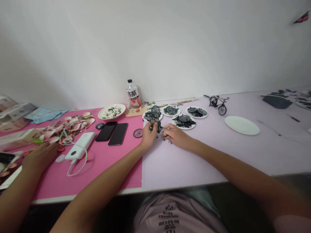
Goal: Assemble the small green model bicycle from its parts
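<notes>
The left hand [148,135] is bent around a dark model piece [158,126], with the thumb and the fingers closed on it, above the near edge of the plates with dark parts. The right hand [177,136] is just beside, its fingers curled together near some small dark bits; whether it grips one of them, I cannot tell. To the left of both hands, a loose wheel [138,133] lies flat on the pink mat [128,165].

This looks like a craft workshop: small dark parts [197,112] and a model bicycle [216,102] share the worktable [175,168].
</notes>
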### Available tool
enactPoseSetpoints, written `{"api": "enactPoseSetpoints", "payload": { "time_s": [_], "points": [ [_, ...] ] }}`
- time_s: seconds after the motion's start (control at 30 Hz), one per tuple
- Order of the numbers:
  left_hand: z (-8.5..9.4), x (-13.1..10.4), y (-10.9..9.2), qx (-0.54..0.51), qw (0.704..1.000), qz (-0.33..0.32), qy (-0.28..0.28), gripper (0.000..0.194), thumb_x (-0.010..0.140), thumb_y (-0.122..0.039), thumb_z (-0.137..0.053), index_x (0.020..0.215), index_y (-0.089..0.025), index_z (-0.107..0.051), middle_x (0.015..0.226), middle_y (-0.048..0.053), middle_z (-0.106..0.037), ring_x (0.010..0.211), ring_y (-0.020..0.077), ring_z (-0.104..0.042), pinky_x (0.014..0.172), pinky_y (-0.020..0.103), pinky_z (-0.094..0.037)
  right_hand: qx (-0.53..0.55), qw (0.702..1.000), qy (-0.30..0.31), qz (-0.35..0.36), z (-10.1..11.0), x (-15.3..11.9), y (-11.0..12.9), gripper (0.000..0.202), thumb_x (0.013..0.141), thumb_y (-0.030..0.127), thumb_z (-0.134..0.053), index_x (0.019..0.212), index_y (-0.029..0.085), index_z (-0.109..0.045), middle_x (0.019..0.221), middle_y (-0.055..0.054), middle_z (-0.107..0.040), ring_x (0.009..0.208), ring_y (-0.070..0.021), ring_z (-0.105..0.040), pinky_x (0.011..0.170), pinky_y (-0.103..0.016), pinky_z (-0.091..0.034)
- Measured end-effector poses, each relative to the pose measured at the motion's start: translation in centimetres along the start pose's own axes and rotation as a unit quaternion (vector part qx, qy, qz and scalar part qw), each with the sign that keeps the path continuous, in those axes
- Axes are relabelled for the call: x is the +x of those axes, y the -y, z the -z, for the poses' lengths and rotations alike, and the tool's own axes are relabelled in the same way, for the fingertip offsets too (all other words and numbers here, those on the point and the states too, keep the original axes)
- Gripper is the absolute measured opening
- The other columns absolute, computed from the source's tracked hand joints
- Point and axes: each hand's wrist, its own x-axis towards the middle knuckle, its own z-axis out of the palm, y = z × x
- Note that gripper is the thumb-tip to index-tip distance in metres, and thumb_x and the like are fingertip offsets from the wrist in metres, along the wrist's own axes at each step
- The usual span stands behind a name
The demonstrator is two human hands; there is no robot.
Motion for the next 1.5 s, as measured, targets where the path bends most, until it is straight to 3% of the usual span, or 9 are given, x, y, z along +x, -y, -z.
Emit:
{"api": "enactPoseSetpoints", "payload": {
  "time_s": [0.2, 0.37, 0.57, 0.83, 1.03, 1.33, 1.5],
  "points": [
    [0.1, 0.0, 0.1, 0.011, 1.000, -0.008, 0.005, 0.034, 0.098, -0.042, -0.054, 0.109, -0.015, -0.071, 0.095, 0.008, -0.072, 0.087, 0.0197, -0.063, 0.081, 0.030, -0.047, 0.025, 0.999, -0.032, -0.008, 0.0, 0.1, -0.2, 0.010, 0.090, 0.013, -0.063, 0.093, 0.021, -0.067, 0.104, -0.009, -0.061, 0.096, -0.0227, -0.062, 0.090, -0.041, -0.054],
    [0.1, -0.3, -0.5, 0.017, 0.999, -0.028, 0.011, 0.029, 0.098, -0.041, -0.056, 0.105, -0.017, -0.072, 0.101, 0.008, -0.073, 0.091, 0.0205, -0.062, 0.084, 0.031, -0.047, 0.106, 0.984, -0.118, -0.085, 0.1, 0.2, -0.3, 0.008, 0.088, 0.021, -0.067, 0.092, 0.024, -0.061, 0.101, -0.006, -0.069, 0.096, -0.0229, -0.067, 0.088, -0.042, -0.056],
    [-0.1, -0.8, -1.1, 0.033, 0.997, -0.060, 0.040, 0.027, 0.099, -0.040, -0.056, 0.107, -0.020, -0.073, 0.104, 0.009, -0.073, 0.092, 0.0206, -0.062, 0.085, 0.032, -0.047, 0.306, 0.913, -0.205, -0.177, -0.5, 0.5, -0.3, 0.048, 0.080, 0.041, -0.078, 0.077, 0.027, -0.032, 0.093, -0.004, -0.074, 0.086, -0.0224, -0.071, 0.079, -0.043, -0.059],
    [-0.1, -1.0, -1.1, 0.044, 0.994, -0.086, 0.060, 0.026, 0.100, -0.037, -0.055, 0.109, -0.023, -0.075, 0.107, 0.010, -0.073, 0.094, 0.0224, -0.064, 0.086, 0.035, -0.048, 0.403, 0.868, -0.197, -0.212, -1.0, 0.7, -0.8, 0.063, 0.069, 0.053, -0.086, 0.079, 0.028, -0.029, 0.084, -0.001, -0.072, 0.087, -0.0244, -0.072, 0.089, -0.049, -0.059],
    [0.0, -1.0, -1.0, 0.034, 0.994, -0.083, 0.064, 0.025, 0.100, -0.037, -0.056, 0.110, -0.023, -0.075, 0.108, 0.010, -0.073, 0.096, 0.0228, -0.065, 0.085, 0.034, -0.049, 0.392, 0.870, -0.197, -0.226, -0.8, 0.5, -0.7, 0.062, 0.070, 0.054, -0.086, 0.078, 0.027, -0.031, 0.083, 0.000, -0.070, 0.084, -0.0223, -0.070, 0.086, -0.045, -0.058],
    [0.0, -1.0, -1.0, 0.051, 0.990, -0.105, 0.075, 0.028, 0.102, -0.037, -0.052, 0.112, -0.022, -0.074, 0.111, 0.009, -0.073, 0.095, 0.0212, -0.065, 0.085, 0.034, -0.049, 0.374, 0.879, -0.194, -0.223, -0.7, 0.5, -1.0, 0.064, 0.071, 0.059, -0.085, 0.076, 0.026, -0.031, 0.075, 0.003, -0.062, 0.071, -0.0179, -0.065, 0.063, -0.033, -0.053],
    [0.1, -1.1, -1.1, 0.066, 0.987, -0.124, 0.081, 0.028, 0.103, -0.036, -0.051, 0.113, -0.021, -0.073, 0.106, 0.009, -0.073, 0.094, 0.0207, -0.064, 0.086, 0.033, -0.050, 0.388, 0.873, -0.186, -0.231, -0.4, 0.5, -0.4, 0.064, 0.069, 0.061, -0.085, 0.075, 0.025, -0.032, 0.070, 0.004, -0.057, 0.072, -0.0187, -0.065, 0.062, -0.031, -0.051]
  ]
}}
